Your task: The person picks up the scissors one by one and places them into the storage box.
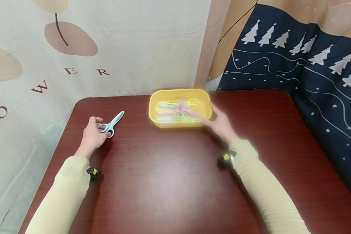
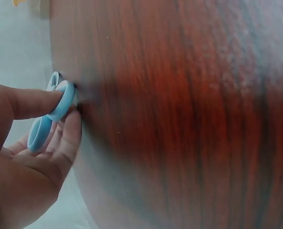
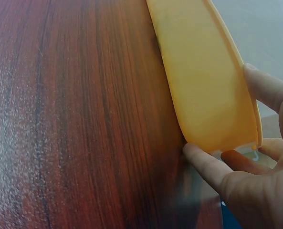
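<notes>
My left hand [image 1: 93, 135] pinches the handle loops of light blue scissors [image 1: 115, 120] at the table's left side. Their blades point away toward the back right. In the left wrist view the thumb presses on one blue loop [image 2: 62, 102], with fingers behind it. My right hand [image 1: 220, 125] grips the right end of a yellow plastic basket [image 1: 179, 124], its thumb and fingers spread around the front right corner. Inside the basket lie several scissors, among them pink scissors [image 1: 187, 109], yellow-handled ones [image 1: 193, 103] and green-handled ones [image 1: 180, 114]. Only the basket's outer wall [image 3: 203, 81] shows in the right wrist view.
The basket stands at the back edge of a dark red wooden table [image 1: 163, 175]. Behind it hangs a pale printed cloth [image 1: 140, 45]. A navy cloth with white trees [image 1: 280, 65] hangs along the right side.
</notes>
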`<action>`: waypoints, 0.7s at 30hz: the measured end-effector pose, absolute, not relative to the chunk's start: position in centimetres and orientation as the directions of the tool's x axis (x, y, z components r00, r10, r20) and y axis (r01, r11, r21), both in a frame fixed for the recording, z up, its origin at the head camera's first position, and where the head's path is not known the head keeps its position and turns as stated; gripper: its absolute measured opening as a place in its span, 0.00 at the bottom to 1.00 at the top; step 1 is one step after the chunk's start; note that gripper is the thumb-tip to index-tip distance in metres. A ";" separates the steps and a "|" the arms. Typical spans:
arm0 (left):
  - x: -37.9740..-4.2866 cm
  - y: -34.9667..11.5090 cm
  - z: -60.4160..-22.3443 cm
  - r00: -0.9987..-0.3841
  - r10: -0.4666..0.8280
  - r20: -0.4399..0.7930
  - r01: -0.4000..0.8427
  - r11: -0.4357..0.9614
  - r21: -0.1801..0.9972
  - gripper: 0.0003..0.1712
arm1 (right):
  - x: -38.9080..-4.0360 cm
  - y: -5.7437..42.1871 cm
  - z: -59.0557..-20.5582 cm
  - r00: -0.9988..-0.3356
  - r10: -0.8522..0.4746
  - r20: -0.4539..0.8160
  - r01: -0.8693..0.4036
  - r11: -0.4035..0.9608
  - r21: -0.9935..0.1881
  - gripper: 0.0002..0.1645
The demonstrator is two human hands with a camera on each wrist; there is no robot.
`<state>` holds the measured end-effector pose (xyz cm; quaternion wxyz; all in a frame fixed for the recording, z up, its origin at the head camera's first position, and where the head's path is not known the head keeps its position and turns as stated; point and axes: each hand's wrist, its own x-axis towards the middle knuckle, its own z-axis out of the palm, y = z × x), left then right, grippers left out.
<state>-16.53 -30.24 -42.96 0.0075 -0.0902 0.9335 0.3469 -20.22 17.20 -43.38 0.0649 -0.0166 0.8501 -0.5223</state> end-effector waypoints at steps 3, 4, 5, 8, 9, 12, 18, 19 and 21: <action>-16.6 -30.3 -43.0 -0.984 -0.169 -0.052 -0.162 0.747 0.645 0.38 | -20.3 17.2 -43.4 -0.991 -0.102 -0.089 0.033 0.455 -0.890 0.57; -16.6 -30.3 -43.0 -0.984 -0.171 -0.043 -0.158 0.746 0.647 0.39 | -20.2 17.2 -43.4 -0.991 -0.102 -0.090 0.034 0.455 -0.890 0.57; -16.6 -30.4 -43.0 -0.984 -0.173 -0.033 -0.153 0.745 0.649 0.40 | -20.2 17.3 -43.4 -0.991 -0.103 -0.088 0.032 0.455 -0.890 0.57; -16.6 -30.4 -42.8 -0.984 -0.176 -0.007 -0.137 0.740 0.658 0.41 | -20.3 17.3 -43.5 -0.991 -0.104 -0.083 0.027 0.454 -0.891 0.57; -16.6 -30.4 -42.8 -0.984 -0.176 0.000 -0.132 0.736 0.664 0.41 | -20.3 17.2 -43.5 -0.991 -0.104 -0.082 0.026 0.453 -0.891 0.57; -16.6 -30.3 -42.6 -0.985 -0.171 -0.002 -0.121 0.690 0.714 0.39 | -20.4 17.3 -43.5 -0.991 -0.106 -0.082 0.025 0.455 -0.890 0.57; -16.8 -30.0 -42.4 -0.991 -0.135 -0.018 -0.086 0.517 0.851 0.33 | -20.3 17.3 -43.5 -0.991 -0.105 -0.087 0.029 0.459 -0.888 0.58; -16.8 -30.0 -42.3 -0.991 -0.130 -0.016 -0.080 0.504 0.860 0.32 | -20.3 17.3 -43.5 -0.991 -0.103 -0.086 0.029 0.459 -0.888 0.58; -16.8 -29.8 -42.2 -0.992 -0.123 -0.013 -0.072 0.489 0.869 0.31 | -20.3 17.3 -43.5 -0.991 -0.100 -0.087 0.032 0.458 -0.889 0.58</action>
